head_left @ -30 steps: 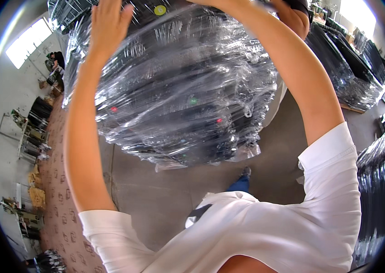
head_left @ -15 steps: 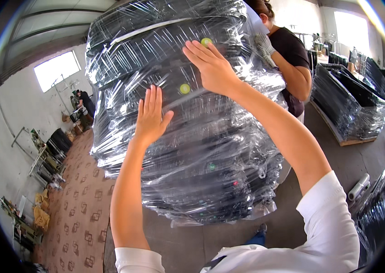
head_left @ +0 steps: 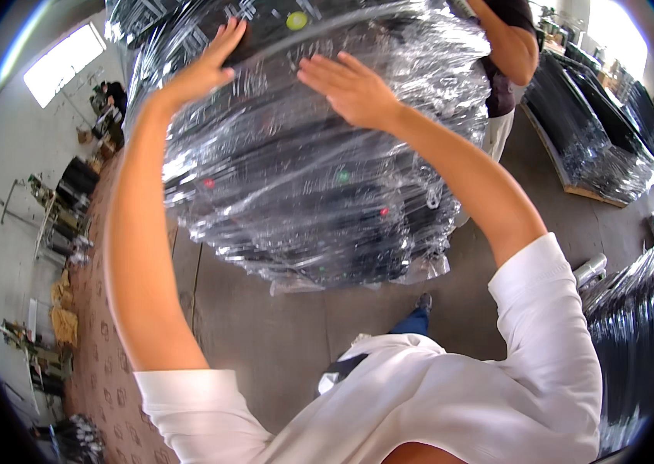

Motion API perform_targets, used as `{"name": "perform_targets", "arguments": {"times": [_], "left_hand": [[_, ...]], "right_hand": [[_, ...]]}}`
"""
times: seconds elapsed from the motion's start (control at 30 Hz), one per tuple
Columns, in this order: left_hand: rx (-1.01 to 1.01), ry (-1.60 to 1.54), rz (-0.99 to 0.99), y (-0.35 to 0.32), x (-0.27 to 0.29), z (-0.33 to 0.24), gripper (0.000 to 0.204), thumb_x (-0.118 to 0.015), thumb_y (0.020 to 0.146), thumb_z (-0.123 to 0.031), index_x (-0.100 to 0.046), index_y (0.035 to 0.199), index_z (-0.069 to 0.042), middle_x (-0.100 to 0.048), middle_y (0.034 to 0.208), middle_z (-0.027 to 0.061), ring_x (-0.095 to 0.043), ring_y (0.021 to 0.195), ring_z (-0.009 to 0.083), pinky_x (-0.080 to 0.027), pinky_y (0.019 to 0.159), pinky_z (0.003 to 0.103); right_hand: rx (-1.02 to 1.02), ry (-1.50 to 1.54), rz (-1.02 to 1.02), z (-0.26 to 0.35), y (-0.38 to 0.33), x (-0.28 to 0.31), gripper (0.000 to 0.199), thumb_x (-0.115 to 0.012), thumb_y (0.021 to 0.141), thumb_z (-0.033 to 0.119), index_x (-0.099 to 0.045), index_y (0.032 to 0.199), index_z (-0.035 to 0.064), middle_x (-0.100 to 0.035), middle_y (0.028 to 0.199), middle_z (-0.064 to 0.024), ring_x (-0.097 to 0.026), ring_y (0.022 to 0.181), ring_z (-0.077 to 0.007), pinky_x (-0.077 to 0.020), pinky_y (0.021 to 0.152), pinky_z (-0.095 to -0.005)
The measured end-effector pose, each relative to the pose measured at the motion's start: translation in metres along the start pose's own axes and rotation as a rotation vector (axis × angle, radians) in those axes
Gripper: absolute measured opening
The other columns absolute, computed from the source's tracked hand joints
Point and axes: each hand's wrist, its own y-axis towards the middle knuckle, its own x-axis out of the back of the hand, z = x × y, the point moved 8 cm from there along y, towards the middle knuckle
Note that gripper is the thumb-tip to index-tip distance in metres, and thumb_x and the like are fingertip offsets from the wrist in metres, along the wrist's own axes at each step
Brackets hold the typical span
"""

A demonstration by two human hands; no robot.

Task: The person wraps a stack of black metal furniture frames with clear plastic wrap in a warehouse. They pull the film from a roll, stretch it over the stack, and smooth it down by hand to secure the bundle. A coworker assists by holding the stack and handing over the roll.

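While the person's left hand (head_left: 201,76) and right hand (head_left: 356,94) were spread, gripping nothing, over a film-wrapped dark stack (head_left: 296,155) straight ahead, its layers slanted up rightward; with its top out of view, I couldn't tell its long axis. Beyond its right side stood a dark-shirted co-worker (head_left: 514,46).

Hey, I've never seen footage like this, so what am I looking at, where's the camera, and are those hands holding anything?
No machine here: these are a person's arms, seen by a wide fisheye camera worn on the head, looking down, so straight edges bend. The left hand and right hand are open, raised to a large film-wrapped stack of dark things; whether both press on it is hard to tell. Neither hand grips anything. Another person stands to its right, with another wrapped load farther off.
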Motion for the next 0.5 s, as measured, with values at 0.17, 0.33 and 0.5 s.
{"name": "perform_targets", "arguments": {"times": [0.17,0.33,0.5], "left_hand": [[0.084,-0.173,0.029,-0.027,0.027,0.014,0.056,-0.044,0.076,-0.015,-0.042,0.132,-0.018,-0.038,0.138,0.0051,-0.035,0.128,0.0214,-0.026,0.104,0.033],[0.127,0.053,-0.187,-0.091,-0.057,-0.041,0.068,-0.037,0.067,0.017,-0.051,0.125,-0.017,-0.049,0.128,0.0056,-0.04,0.124,0.0233,-0.025,0.108,0.033],[0.193,0.507,0.106,-0.122,-0.128,-0.027,0.087,-0.05,0.067,0.009,-0.008,0.142,-0.007,-0.003,0.149,0.0096,-0.011,0.137,0.0227,-0.022,0.108,0.039]], "right_hand": [[-0.023,0.054,-0.03,-0.006,-0.005,-0.007,0.054,-0.045,0.085,0.01,-0.032,0.137,0.0167,-0.03,0.143,0.0037,-0.025,0.132,-0.0102,-0.0192,0.11,-0.0349],[0.053,0.0,-0.005,-0.005,-0.006,0.0,0.059,-0.045,0.079,0.001,-0.033,0.136,0.0106,-0.031,0.142,-0.0023,-0.024,0.133,-0.0151,-0.0173,0.11,-0.0364],[0.054,0.086,0.009,0.005,0.001,0.004,0.054,-0.041,0.08,0.003,-0.035,0.134,0.0062,-0.033,0.14,-0.0056,-0.024,0.133,-0.0192,-0.0161,0.108,-0.0401]]}}
